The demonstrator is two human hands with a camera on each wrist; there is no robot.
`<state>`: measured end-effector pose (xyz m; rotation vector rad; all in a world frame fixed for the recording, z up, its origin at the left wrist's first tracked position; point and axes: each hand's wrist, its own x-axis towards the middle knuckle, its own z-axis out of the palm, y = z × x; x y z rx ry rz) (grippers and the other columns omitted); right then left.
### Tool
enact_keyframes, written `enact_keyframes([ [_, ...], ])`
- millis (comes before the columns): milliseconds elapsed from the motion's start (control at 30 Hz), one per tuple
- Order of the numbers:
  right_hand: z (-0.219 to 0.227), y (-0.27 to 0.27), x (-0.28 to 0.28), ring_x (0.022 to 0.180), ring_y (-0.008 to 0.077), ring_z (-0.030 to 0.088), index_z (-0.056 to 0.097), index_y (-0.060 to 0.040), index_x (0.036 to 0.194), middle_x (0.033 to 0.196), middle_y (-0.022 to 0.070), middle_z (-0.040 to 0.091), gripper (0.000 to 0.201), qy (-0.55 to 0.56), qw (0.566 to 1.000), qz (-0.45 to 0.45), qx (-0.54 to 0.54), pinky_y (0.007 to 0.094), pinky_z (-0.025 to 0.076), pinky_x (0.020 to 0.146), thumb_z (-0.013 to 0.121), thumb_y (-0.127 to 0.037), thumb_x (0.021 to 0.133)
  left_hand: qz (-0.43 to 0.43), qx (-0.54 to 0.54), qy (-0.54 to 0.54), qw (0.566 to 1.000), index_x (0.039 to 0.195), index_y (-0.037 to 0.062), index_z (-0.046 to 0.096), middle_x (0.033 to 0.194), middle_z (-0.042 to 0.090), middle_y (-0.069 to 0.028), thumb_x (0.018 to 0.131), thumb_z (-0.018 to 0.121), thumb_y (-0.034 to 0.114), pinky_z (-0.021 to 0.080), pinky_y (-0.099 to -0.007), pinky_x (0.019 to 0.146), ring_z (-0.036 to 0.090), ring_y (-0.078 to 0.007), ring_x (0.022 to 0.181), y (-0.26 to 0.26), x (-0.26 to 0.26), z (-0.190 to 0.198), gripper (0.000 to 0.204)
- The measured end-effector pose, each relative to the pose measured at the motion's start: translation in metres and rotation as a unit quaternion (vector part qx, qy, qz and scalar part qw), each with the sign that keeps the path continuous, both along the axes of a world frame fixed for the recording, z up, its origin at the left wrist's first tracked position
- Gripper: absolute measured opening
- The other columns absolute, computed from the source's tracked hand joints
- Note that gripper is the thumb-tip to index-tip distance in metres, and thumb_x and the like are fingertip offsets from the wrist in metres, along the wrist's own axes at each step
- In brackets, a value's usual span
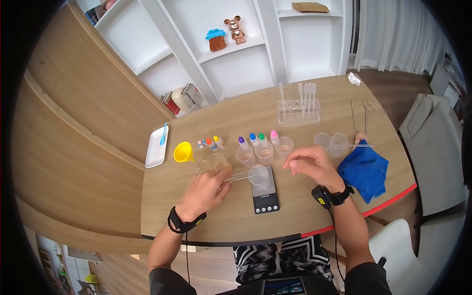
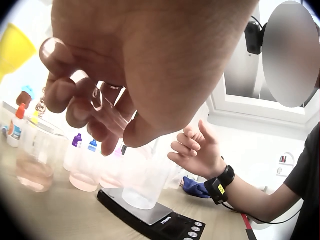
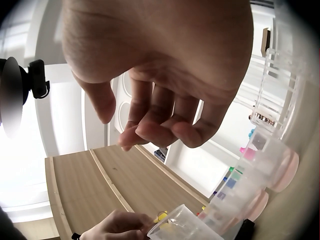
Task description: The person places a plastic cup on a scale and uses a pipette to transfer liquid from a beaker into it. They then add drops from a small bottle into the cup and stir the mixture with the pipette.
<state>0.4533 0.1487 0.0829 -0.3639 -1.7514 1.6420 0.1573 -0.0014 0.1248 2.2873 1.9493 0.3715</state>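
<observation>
My left hand (image 1: 204, 192) grips a clear pipette (image 1: 238, 176), its shaft pointing right toward a clear cup (image 1: 258, 175). That cup stands on the black scale (image 1: 266, 202). In the left wrist view, the left hand's fingers (image 2: 65, 95) curl round the see-through pipette (image 2: 111, 117) above the cup (image 2: 142, 187). Whether its tip is inside the cup cannot be told. My right hand (image 1: 314, 167) is raised right of the scale, holding nothing; in the right wrist view its fingers (image 3: 162, 117) are loosely bent.
Behind the scale stand clear cups (image 1: 264, 153) and colour-capped bottles (image 1: 252, 139). At the left are a yellow funnel (image 1: 183, 152) and white tray (image 1: 157, 147); further back, a pipette rack (image 1: 299, 117). A blue cloth (image 1: 364, 169) and more cups (image 1: 339, 144) lie right.
</observation>
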Motion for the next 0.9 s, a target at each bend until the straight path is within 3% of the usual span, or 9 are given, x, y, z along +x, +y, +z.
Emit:
enact_keyframes([
  [100,-0.004,0.003,0.001,0.074,0.0118,0.063,0.076,0.0022,0.096,0.089,0.006,0.074,0.019,0.005,1.0,0.009,0.007,0.0283,0.049,0.069,0.07,-0.016,0.1,0.001,0.004,0.024,1.0,0.114,0.0037,0.07,0.088,0.073,-0.0187,0.092,0.07,0.015,0.056,-0.0473,0.068,0.071,-0.0388,0.076,0.001,0.002,0.005,0.025],
  [500,-0.001,0.002,0.001,0.074,0.0135,0.064,0.075,0.0037,0.094,0.083,0.0074,0.07,0.017,-0.003,1.0,-0.001,0.023,0.0277,0.049,0.067,0.069,-0.013,0.096,-0.03,0.049,0.091,0.994,0.105,0.0065,0.07,0.087,0.071,-0.013,0.091,0.071,0.017,0.055,-0.0468,0.065,0.07,-0.036,0.076,0.004,0.007,0.018,0.018],
  [900,-0.004,0.004,0.002,0.075,0.0126,0.064,0.076,0.0015,0.097,0.086,0.0058,0.073,0.017,-0.01,1.0,0.001,0.027,0.029,0.049,0.071,0.07,-0.014,0.099,-0.072,0.095,0.205,0.972,0.104,0.008,0.066,0.085,0.067,-0.0067,0.086,0.072,0.016,0.055,-0.0408,0.067,0.068,-0.027,0.08,0.006,0.01,0.024,0.02],
])
